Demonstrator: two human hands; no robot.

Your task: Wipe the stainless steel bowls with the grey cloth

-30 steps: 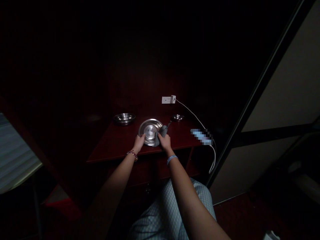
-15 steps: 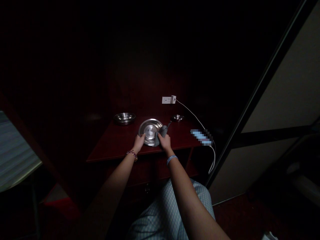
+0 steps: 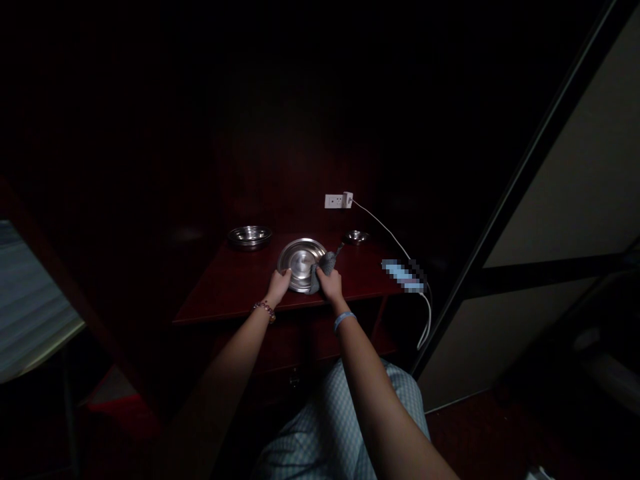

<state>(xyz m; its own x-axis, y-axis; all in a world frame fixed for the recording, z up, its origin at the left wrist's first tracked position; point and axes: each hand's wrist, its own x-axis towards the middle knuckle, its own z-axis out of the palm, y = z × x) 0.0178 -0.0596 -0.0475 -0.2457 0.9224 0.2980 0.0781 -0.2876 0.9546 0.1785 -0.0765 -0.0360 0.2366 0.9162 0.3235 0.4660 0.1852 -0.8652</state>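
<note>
A round stainless steel plate (image 3: 300, 263) lies on the dark red wooden table (image 3: 225, 297), close to its front edge. My left hand (image 3: 279, 285) grips the plate's near left rim. My right hand (image 3: 329, 281) is shut on a grey cloth (image 3: 327, 263), which it presses against the plate's right rim. Part of the cloth hangs over the rim by my right fingers. The plate's near edge is partly hidden by both hands.
A steel bowl (image 3: 249, 237) stands at the table's back left, and a smaller steel dish (image 3: 355, 237) at the back right. A white cable (image 3: 385, 230) runs from a wall socket (image 3: 333, 201) past a pixelated blue object (image 3: 403, 272).
</note>
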